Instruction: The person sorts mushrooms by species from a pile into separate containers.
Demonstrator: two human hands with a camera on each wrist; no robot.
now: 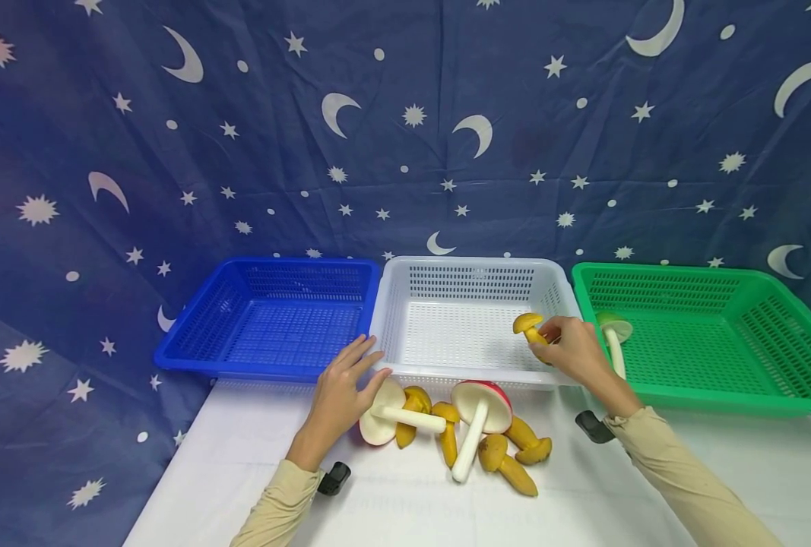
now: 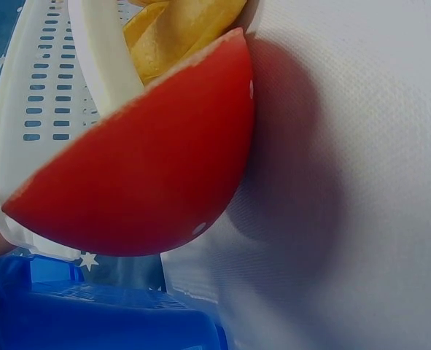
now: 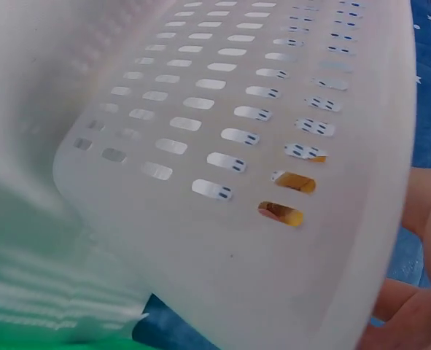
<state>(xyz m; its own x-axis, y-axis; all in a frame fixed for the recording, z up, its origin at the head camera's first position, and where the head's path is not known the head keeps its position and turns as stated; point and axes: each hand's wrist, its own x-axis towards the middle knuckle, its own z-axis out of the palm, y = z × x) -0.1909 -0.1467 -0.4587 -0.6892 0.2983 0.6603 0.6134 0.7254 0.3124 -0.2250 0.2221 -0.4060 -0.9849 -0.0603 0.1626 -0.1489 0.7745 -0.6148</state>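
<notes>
In the head view my right hand (image 1: 572, 347) pinches a yellow toy mushroom (image 1: 528, 324) by its stem, over the right front part of the white basket (image 1: 470, 374). Bits of yellow show through that basket's slots (image 3: 294, 181) in the right wrist view. My left hand (image 1: 340, 387) is spread, fingertips at the white basket's front left corner; whether they touch the rim I cannot tell. Beside its thumb lies a red-capped mushroom (image 1: 405, 417) with a white stem, its red cap (image 2: 164, 160) large in the left wrist view.
In front of the white basket lie another red-capped mushroom (image 1: 476, 425) and several yellow mushrooms (image 1: 508, 463). A blue basket (image 1: 268, 370) stands left. The green basket (image 1: 720, 395) at right holds a green-capped mushroom (image 1: 613, 334). A starry cloth (image 1: 405, 137) hangs behind.
</notes>
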